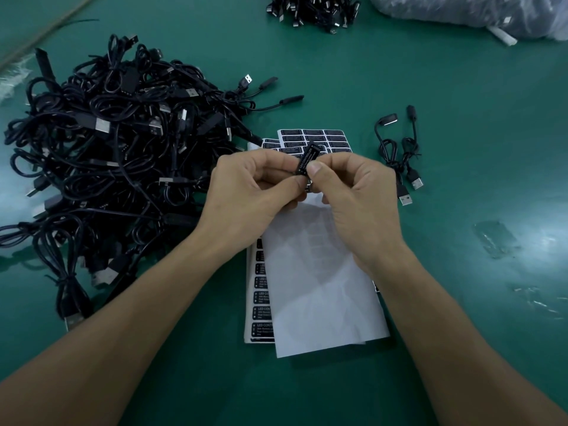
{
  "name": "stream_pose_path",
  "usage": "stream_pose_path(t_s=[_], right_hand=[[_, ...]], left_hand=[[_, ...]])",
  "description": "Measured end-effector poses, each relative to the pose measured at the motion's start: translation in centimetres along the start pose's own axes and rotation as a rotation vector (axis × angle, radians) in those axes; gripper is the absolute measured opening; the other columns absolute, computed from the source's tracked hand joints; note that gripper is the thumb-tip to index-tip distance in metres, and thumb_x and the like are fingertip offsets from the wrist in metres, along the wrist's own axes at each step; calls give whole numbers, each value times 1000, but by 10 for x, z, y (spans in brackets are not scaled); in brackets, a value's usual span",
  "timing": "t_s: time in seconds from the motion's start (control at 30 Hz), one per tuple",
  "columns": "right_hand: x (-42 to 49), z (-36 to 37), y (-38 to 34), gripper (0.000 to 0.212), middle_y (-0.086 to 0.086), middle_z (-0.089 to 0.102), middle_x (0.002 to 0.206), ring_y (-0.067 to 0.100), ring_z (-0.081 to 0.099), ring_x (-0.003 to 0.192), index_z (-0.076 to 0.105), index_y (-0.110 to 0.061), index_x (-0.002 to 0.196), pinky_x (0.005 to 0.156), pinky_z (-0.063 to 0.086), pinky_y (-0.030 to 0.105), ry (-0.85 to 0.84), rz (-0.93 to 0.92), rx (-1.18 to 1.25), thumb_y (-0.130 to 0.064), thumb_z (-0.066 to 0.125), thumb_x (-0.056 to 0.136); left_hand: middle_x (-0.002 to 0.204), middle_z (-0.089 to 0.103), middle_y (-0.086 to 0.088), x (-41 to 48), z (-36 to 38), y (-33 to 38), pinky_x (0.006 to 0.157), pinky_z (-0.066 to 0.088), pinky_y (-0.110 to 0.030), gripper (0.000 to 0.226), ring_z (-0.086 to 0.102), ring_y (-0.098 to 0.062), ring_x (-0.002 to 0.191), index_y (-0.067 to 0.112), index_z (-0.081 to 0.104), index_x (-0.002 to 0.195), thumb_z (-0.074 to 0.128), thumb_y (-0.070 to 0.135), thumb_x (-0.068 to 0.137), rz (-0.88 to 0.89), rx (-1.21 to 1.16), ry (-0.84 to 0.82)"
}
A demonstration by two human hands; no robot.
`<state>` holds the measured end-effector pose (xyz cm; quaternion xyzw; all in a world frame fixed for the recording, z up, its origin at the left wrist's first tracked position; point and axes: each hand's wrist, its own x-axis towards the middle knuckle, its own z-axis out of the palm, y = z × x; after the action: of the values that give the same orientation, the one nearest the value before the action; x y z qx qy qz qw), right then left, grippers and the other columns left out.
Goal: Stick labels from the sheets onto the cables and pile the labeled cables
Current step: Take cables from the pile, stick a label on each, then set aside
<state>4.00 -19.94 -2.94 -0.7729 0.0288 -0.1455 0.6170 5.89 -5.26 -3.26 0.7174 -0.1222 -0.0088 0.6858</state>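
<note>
pinching one black label (307, 159) with left hand (255, 192) and right hand (353, 195) together, likely mid-stick. next, press it flat, then set it down by the two cables (399, 158) on the right.

One view only, head-worn, wide-angle. It looks forward and steeply down onto a green table (491, 118). Both forearms enter from the bottom corners and converge mid-frame. The left hand (246, 186) and right hand (359, 198) pinch a small black piece (307, 158) between them. That grip sits close to the lens, near centre, slightly above the middle.

Label sheets (322, 287) lie directly under the grip and run toward the viewer. A cable heap (107, 155) fills the frame left of the grip, and two loose cables (415, 181) lie near its right. Far beyond the grip, a second heap (310, 9) and a plastic bag (461, 10) are cropped by the top edge.
</note>
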Motion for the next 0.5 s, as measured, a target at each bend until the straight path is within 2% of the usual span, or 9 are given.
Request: stream_pose_path(t_s=[0.5], right_hand=[[0, -1, 0, 10, -8, 69, 70, -3, 59, 61, 74, -7, 87, 63, 47, 16, -5, 1, -15, -12, 68, 92]], left_hand=[[75, 76, -4, 0, 0, 0, 64, 59, -24, 13, 75, -17, 69, 16, 71, 88, 76, 4, 86, -29, -39, 9]])
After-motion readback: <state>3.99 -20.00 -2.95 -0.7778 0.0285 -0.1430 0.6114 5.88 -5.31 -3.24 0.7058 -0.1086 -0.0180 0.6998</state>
